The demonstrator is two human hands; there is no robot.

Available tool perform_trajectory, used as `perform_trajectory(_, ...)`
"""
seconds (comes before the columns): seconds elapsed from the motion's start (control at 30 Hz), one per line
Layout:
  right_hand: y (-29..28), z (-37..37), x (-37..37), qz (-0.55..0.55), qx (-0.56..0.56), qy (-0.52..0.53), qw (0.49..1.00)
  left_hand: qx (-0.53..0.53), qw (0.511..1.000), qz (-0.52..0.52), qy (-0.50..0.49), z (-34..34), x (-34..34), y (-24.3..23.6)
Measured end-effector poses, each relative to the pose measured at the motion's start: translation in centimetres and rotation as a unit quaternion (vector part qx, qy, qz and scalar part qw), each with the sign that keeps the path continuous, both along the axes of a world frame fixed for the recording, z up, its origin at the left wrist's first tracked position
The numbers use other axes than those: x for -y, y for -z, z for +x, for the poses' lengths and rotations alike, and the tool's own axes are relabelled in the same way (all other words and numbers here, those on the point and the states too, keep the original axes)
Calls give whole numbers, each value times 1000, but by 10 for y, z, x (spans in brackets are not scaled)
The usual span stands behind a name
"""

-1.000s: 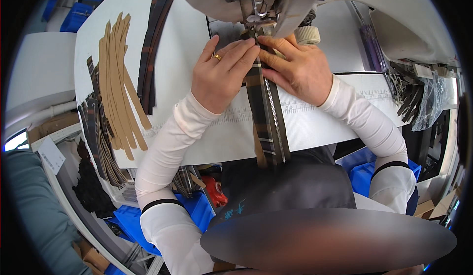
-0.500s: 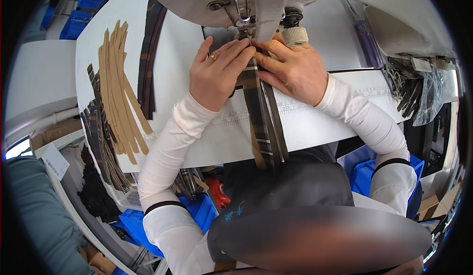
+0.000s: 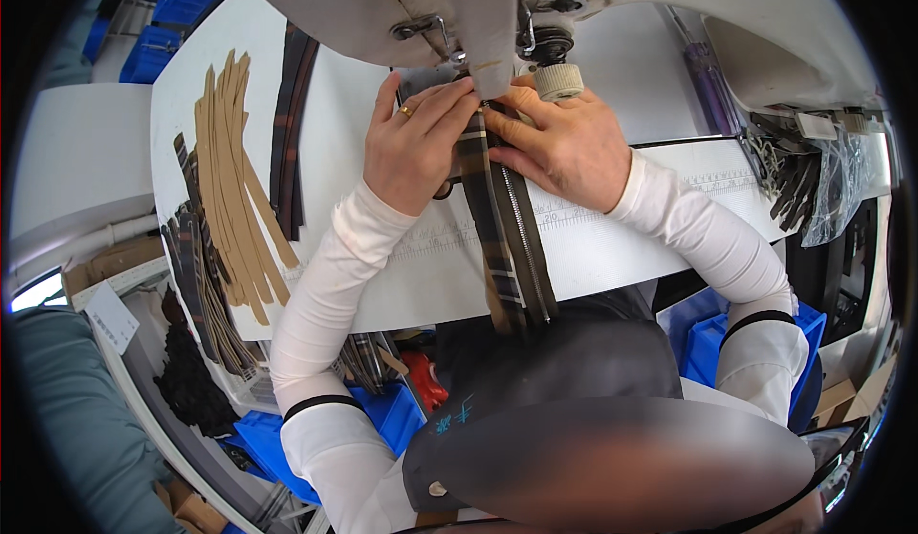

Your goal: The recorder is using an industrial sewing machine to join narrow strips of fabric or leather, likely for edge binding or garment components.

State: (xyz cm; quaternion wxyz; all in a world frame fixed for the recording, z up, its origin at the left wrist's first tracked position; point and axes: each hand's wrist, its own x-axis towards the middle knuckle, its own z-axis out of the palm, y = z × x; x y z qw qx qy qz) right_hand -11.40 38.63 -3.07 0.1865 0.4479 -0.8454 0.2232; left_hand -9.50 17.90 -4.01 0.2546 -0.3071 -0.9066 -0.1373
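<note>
**Plaid strip with zipper at the needle: soft, light, needs two-hand flat pressure**

- Your left hand (image 3: 418,142) lies flat, fingers extended, pressing the plaid strip (image 3: 488,218) onto the tabletop (image 3: 612,257) just left of the seam line, upper centre of the frame. Not clenched, not pinching: palm-down hold.
- Your right hand (image 3: 564,142) mirrors it on the right side, fingers spread and pressing along the zipper (image 3: 521,228) edge, fingertips close under the sewing machine head (image 3: 497,18). Also a flat press, nothing gripped.
- The strip runs from under the machine down through frame centre and hangs over the tabletop's near edge toward your lap.

Handling judgement:
- Woven fabric: light, limp, no stiffness of its own. It likely creeps or skews if pressure is uneven.
- The zipper tape adds a stiffer ridge on the right, a good reference edge for your right fingertips.
- The hanging tail drags a little; it can pull the strip off line.
- Best hold: flat fingers either side of the seam, close to the needle but clear of it. Don't pinch, it puckers.

Around: tan strips (image 3: 234,180) and dark strips (image 3: 287,123) stacked at left of frame, clips or small hardware (image 3: 789,171) at right, blue bins (image 3: 712,343) below the tabletop.
</note>
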Motion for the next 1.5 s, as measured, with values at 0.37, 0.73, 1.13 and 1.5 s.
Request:
perform_trajectory(0.37, 2, -2, -1, 5, -19, 4, 1000, 28, 1000, 1, -11, 0, 1, 1)
perform_trajectory(0.73, 1, -5, -2, -7, -12, -17, 1000, 88, 996, 13, -18, 7, -4, -8)
perform_trajectory(1.13, -3, -2, -1, -2, 26, -25, 999, 33, 997, -23, -68, 12, -7, 1)
perform_trajectory(1.5, -5, 0, -2, 16, 25, -11, 999, 29, 996, -24, -82, 14, -8, 3)
